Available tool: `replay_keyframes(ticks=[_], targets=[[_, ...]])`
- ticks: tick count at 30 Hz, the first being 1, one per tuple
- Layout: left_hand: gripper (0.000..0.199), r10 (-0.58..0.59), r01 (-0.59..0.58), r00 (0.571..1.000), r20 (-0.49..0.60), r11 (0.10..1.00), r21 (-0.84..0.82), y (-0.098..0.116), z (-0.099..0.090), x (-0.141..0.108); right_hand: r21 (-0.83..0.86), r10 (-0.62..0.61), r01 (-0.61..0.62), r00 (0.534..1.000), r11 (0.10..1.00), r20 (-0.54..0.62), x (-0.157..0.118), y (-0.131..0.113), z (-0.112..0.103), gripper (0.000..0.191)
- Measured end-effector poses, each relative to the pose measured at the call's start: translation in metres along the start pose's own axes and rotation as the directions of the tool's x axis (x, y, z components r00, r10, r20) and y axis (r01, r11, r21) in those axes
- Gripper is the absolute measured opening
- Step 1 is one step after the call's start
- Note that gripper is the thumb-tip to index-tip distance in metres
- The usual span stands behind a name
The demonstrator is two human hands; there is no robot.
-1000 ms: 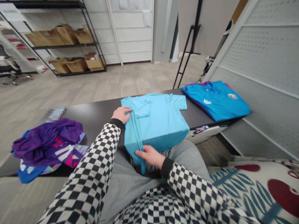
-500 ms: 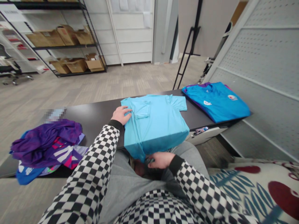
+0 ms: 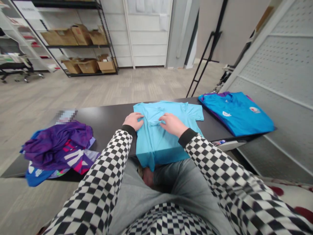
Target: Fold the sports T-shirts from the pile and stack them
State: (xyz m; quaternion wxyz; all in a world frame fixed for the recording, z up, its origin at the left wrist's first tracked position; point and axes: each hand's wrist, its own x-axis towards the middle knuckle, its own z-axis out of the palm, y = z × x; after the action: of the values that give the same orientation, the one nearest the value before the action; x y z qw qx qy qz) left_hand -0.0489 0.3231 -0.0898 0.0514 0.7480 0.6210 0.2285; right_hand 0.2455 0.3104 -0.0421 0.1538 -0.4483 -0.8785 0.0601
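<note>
A light blue shirt [image 3: 171, 143] lies on the dark table, its lower part hanging over the near edge and one sleeve pointing right. My left hand [image 3: 133, 121] rests on the shirt's left edge with its fingers apart. Over the folded-in sleeve, my right hand [image 3: 172, 124] is closed, its thumb and fingertips pinching the light blue fabric.
A crumpled heap of purple and multicoloured clothes [image 3: 58, 147] lies on the table's left part. Flat blue shirts [image 3: 239, 114] are stacked at the right end. Behind the heap is a blurred pale item [image 3: 66, 116]. A perforated panel [image 3: 288, 71] stands at the right.
My right hand has risen from below the table's near edge onto the shirt and now pinches its fabric. My left hand stays at the left edge. The view has shifted slightly.
</note>
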Motion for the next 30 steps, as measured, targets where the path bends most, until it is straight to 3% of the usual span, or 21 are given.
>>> replay_keyframes(ticks=[4, 8, 13, 19, 22, 26, 30], targets=[[0.044, -0.015, 0.015, 1.000, -0.005, 1.000, -0.013, -0.001, 0.001, 0.000, -0.097, -0.018, 0.022, 0.999, 0.995, 0.039, -0.003, 0.005, 0.002, 0.023], [0.045, -0.019, 0.019, 1.000, 0.000, 0.999, -0.029, -0.001, 0.000, 0.001, -0.079, -0.054, 0.056, 0.998, 0.995, 0.028, -0.006, 0.007, -0.002, 0.019], [0.044, -0.025, 0.025, 1.000, 0.002, 0.999, -0.040, -0.001, 0.000, 0.001, -0.124, -0.112, 0.123, 0.989, 0.985, 0.094, -0.003, 0.005, 0.002, 0.018], [0.050, -0.031, 0.032, 0.999, 0.005, 0.997, -0.076, -0.005, 0.001, 0.004, -0.226, -0.071, 0.076, 0.997, 0.971, 0.032, 0.003, 0.005, -0.011, 0.029], [0.058, -0.085, 0.088, 0.996, 0.034, 0.993, -0.084, -0.004, -0.002, 0.006, -0.258, -0.047, 0.057, 0.998, 0.965, 0.048, 0.001, 0.008, -0.018, 0.030], [0.062, -0.210, 0.213, 0.976, 0.056, 0.976, -0.047, 0.002, -0.007, 0.006, -0.219, -0.027, 0.035, 0.999, 0.975, 0.040, -0.005, 0.015, -0.006, 0.030], [0.056, -0.254, 0.251, 0.963, 0.090, 0.967, 0.038, 0.010, -0.012, 0.002, -0.054, -0.023, 0.019, 0.997, 0.998, -0.068, -0.014, 0.024, 0.018, 0.028]])
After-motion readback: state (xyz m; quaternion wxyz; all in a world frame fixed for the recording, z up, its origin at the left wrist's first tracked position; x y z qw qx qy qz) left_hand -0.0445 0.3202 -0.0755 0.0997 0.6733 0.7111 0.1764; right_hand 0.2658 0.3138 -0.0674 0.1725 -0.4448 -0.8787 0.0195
